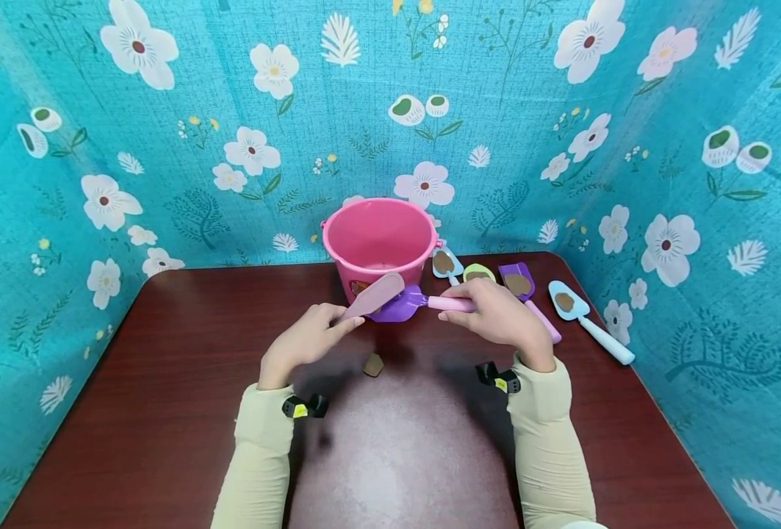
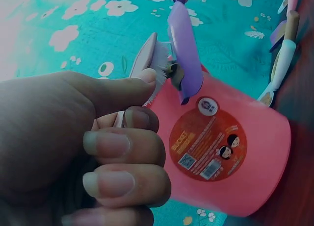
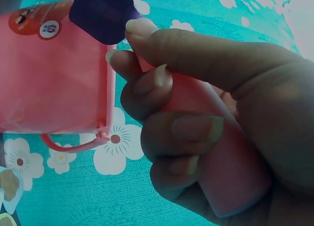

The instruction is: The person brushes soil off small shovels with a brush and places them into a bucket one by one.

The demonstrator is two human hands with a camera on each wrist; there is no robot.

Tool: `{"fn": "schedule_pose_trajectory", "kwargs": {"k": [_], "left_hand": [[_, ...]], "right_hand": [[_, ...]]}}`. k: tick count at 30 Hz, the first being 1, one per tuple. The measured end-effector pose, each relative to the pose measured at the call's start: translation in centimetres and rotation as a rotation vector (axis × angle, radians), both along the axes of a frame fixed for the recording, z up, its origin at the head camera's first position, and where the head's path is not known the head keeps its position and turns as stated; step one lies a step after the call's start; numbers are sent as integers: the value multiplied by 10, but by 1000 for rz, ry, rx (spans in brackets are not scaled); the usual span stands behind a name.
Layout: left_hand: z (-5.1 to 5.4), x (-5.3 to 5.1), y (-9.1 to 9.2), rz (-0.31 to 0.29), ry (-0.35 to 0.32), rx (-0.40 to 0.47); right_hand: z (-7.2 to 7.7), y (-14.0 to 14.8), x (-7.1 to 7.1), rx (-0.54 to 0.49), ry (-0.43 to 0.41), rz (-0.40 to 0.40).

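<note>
Bristles (image 2: 161, 62) on the brush (image 1: 378, 294) the left hand (image 1: 306, 337) pinches show only from its wrist; the right hand (image 1: 501, 314) grips a scoop (image 1: 403, 306).

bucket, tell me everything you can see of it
The bucket looks like smooth pink plastic, round, narrowing toward the base, with a thick rim and a curved pink handle beside it. An orange-red label on its outer side shows BUCKET, a QR code, a barcode and two cartoon heads. It stands upright on the table, open at the top, close to the cloth behind. A brush and a purple shovel are held in front; whether either touches it is unclear.
</note>
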State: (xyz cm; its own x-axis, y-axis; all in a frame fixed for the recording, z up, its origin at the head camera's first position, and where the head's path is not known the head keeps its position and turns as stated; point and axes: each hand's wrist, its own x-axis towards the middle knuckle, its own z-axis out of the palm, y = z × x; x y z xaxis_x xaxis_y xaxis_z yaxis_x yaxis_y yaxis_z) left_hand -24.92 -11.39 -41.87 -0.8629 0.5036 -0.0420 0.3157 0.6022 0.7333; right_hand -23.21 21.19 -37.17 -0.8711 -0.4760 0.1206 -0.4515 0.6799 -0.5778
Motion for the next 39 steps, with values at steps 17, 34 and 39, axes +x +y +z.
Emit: {"fn": "schedule_pose_trajectory", "kwargs": {"k": [17,34,39], "left_hand": [[7,-4,-27,65,39,6],[2,3,12,-146,-118,235],[-2,3,17,-179,-183,281]], "right_hand": [[-1,5,-2,-37,-32,10],[-1,-3,-1,-58,44,28],[-1,-3,0,-47,60,13]]}}
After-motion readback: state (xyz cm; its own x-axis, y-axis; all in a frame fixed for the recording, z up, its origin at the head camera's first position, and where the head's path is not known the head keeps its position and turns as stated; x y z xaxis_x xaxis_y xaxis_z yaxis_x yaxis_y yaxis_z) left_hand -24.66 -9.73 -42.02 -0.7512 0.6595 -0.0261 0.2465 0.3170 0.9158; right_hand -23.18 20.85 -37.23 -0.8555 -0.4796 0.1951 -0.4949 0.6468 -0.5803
